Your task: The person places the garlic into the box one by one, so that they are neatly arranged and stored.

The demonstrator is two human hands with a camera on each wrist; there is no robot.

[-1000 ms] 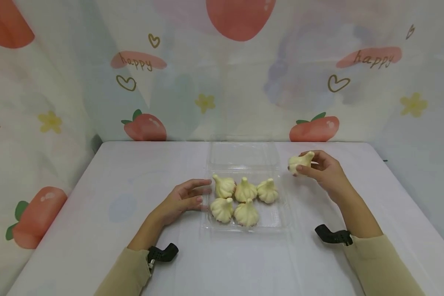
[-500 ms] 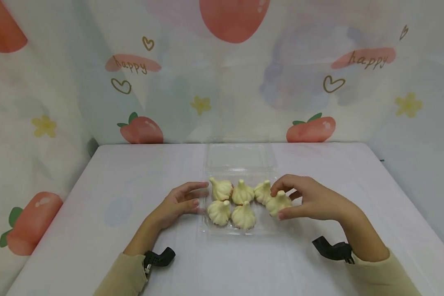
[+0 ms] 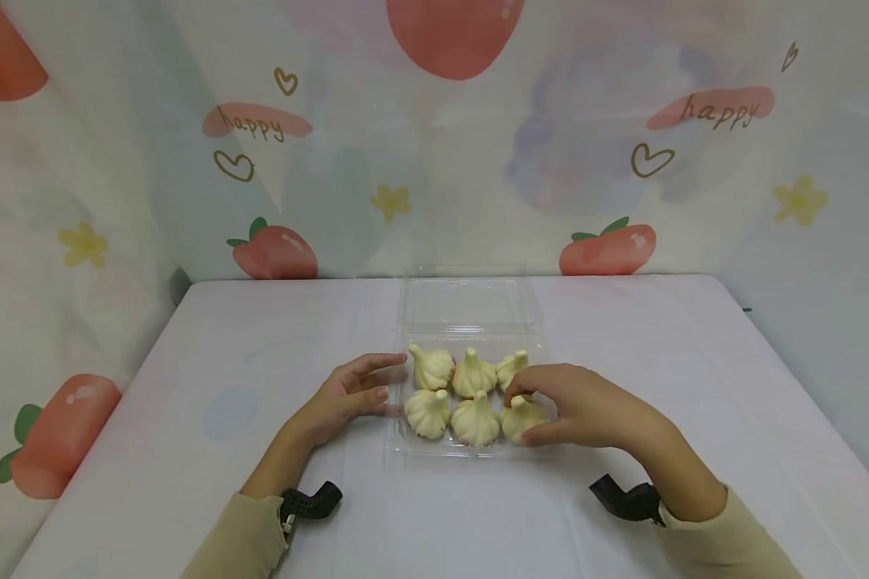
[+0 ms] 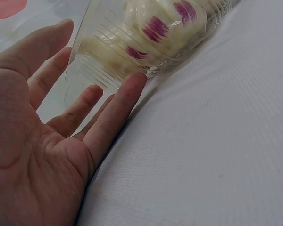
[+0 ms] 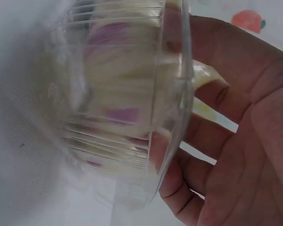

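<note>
A clear plastic clamshell box (image 3: 434, 452) stands on the table with its lid (image 3: 471, 304) folded back. Inside it, several cream garlic bulbs sit in two rows; purple marks show through the wall in both wrist views. My right hand (image 3: 594, 406) reaches over the box's right side, thumb and fingers around the front-right garlic bulb (image 3: 519, 420), which rests in the box. Through the plastic in the right wrist view, that garlic bulb (image 5: 122, 80) appears between the fingers. At the left wall, my left hand (image 4: 42, 155) has its fingers extended, fingertips against the box's side.
A white cloth covers the table (image 3: 297, 322). Behind it hangs a patterned curtain (image 3: 449, 161) with fruit prints. Each wrist wears a black camera, the left camera (image 3: 311, 500) and the right camera (image 3: 626, 498).
My right hand has carried a garlic bulb from right of the box leftward and down into its front-right spot. The left hand has stayed by the left wall.
</note>
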